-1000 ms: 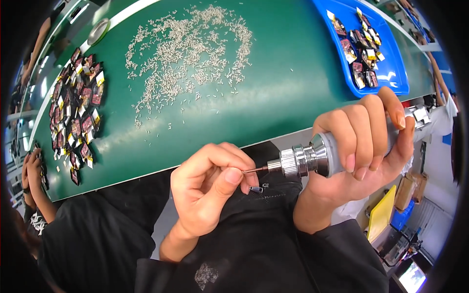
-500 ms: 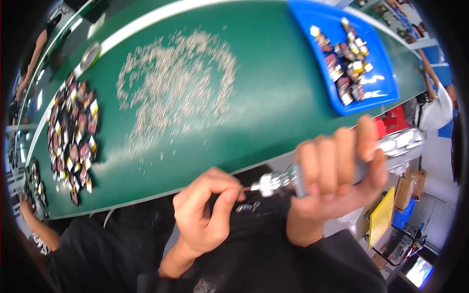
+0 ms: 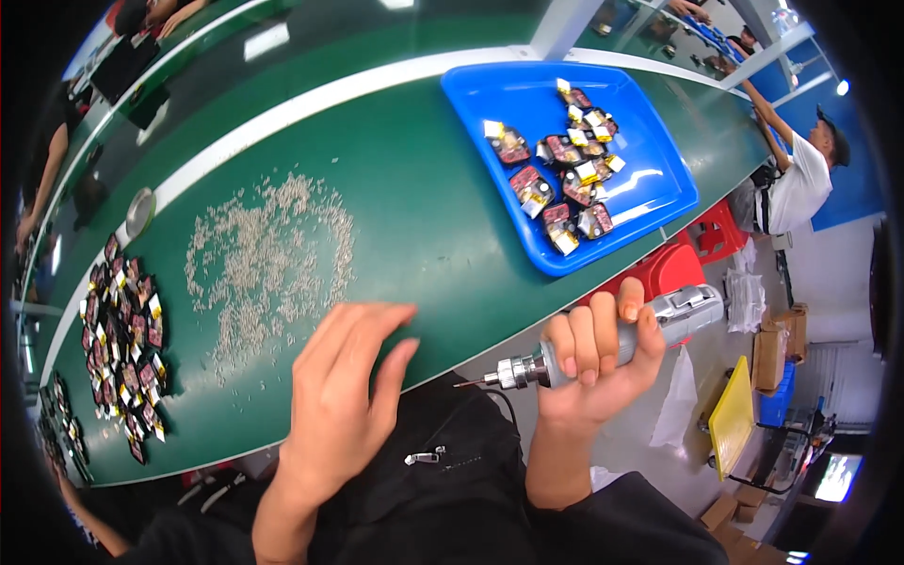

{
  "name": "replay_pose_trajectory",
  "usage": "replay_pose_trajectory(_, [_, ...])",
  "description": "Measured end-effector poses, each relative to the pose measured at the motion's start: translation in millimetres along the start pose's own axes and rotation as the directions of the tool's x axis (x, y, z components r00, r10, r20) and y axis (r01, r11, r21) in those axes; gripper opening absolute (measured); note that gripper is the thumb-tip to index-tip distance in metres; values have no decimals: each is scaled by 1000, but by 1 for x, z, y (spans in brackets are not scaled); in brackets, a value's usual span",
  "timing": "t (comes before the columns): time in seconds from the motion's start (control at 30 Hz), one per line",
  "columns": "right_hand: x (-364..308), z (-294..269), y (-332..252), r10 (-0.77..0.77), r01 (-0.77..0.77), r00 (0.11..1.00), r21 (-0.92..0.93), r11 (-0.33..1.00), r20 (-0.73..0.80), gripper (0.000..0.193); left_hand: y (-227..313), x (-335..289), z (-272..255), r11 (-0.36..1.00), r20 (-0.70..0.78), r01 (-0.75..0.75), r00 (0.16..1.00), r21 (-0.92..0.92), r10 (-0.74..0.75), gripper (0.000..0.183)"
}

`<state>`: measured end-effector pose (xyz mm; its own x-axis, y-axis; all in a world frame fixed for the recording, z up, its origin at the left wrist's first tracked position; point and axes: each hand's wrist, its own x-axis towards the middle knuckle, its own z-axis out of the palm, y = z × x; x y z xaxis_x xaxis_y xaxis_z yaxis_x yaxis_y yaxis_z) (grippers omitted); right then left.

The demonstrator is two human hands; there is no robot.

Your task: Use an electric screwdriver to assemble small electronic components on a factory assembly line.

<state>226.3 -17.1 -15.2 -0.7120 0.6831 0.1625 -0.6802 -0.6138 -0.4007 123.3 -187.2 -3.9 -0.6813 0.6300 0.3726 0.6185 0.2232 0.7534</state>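
Note:
My right hand [image 3: 603, 353] is wrapped round the grey body of an electric screwdriver [image 3: 516, 371], held at the front edge of the table. The thin bit points left, toward my other hand, and touches nothing. My left hand [image 3: 344, 381] hovers over the table edge with thumb and fingers apart, nothing visible between them. Beyond it a loose spread of small pale metal pieces, probably screws, [image 3: 268, 250] covers part of the green tabletop [image 3: 414, 254]. A blue tray [image 3: 650, 202] farther right holds several small dark assemblies [image 3: 574, 155] with white and yellow tabs.
At the left lies a heap of similar dark assemblies [image 3: 122, 348], with a round dish [image 3: 140, 213] behind it. Red stools [image 3: 659, 273] stand under the table's right side. A yellow platform cart [image 3: 730, 414] and cardboard boxes [image 3: 777, 353] are on the floor. A co-worker [image 3: 805, 184] stands at far right.
My left hand has come away from the screwdriver bit, moved left and opened. The screwdriver stays in my right hand. The view has shifted, so the tray sits more to the left.

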Motion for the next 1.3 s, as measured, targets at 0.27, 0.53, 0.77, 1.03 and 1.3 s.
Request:
replay_pose_trajectory(0.27, [-11,-13,-15,-6,2,995,-32,999,-103,17,-8,121,55,913,151,-310,948,265,279,21])
replay_pose_trajectory(0.53, [-15,-20,-29,-12,6,990,-41,999,-144,18,-27,184,85,915,432,-273,893,298,126,18])
replay_pose_trajectory(0.77, [-16,-24,-34,14,-16,987,-13,1000,-157,14,-28,188,102,736,282,-317,943,598,176,23])
replay_pose_trajectory(1.03, [-15,-27,-26,46,-51,984,-20,999,-172,16,-45,188,85,847,461,-404,859,344,222,34])
replay_pose_trajectory(1.3, [-16,-41,-41,19,-16,994,22,1000,-111,12,-38,198,99,903,304,-357,911,241,279,18])
